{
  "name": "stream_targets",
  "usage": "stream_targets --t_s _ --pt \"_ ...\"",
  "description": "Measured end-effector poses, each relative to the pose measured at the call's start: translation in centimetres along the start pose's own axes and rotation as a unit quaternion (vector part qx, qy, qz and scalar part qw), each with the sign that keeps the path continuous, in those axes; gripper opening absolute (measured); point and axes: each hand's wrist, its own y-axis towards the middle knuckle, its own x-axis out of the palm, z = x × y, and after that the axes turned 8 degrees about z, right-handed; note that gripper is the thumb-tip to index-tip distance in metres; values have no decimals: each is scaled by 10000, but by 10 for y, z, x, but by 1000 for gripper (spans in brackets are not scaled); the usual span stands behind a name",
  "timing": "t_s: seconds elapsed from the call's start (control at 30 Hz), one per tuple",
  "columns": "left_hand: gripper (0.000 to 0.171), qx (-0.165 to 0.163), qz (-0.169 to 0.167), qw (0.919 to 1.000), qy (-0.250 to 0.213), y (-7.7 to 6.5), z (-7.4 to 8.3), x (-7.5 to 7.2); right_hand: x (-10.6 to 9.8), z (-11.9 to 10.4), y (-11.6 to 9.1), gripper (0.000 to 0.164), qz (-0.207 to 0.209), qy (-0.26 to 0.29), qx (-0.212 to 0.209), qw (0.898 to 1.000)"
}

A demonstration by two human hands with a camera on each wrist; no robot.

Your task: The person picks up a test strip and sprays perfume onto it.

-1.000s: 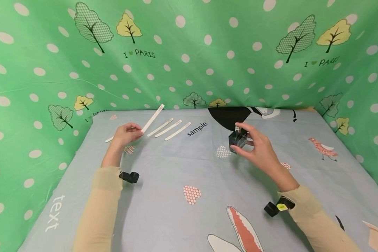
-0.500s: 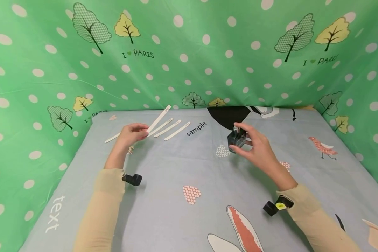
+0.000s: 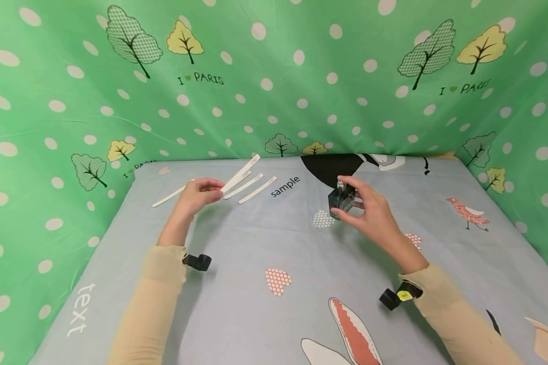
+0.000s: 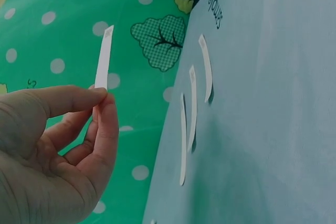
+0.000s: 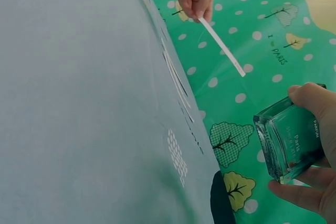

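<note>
My left hand (image 3: pixel 202 196) pinches the lower end of a white paper test strip (image 4: pixel 103 59) between thumb and fingertips. The strip points up and away, its printed end outermost, and in the head view it overlaps one of the strips lying behind it. My right hand (image 3: pixel 373 210) grips a dark square glass perfume bottle (image 3: pixel 341 201), with a finger on the spray top (image 3: pixel 340 184) and the thumb low on the glass. In the right wrist view the perfume bottle (image 5: pixel 291 137) shows printed lettering. A gap of cloth separates the strip from the bottle.
Several more white strips lie on the grey-blue patterned cloth (image 3: pixel 278 243), among them a strip (image 3: pixel 258 190) right of the left hand and a strip (image 3: pixel 168 196) to its left. Behind the table hangs a green dotted curtain (image 3: pixel 301 76).
My left hand has moved to the right with its strip, now over the nearest lying strip. The right hand and the bottle have shifted only slightly to the left.
</note>
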Motion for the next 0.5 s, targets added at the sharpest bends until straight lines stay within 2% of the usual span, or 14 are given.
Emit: stream_targets --t_s 0.5 --pt "35 10 25 10000 -13 -1 8 11 7 1 5 75 41 70 -107 9999"
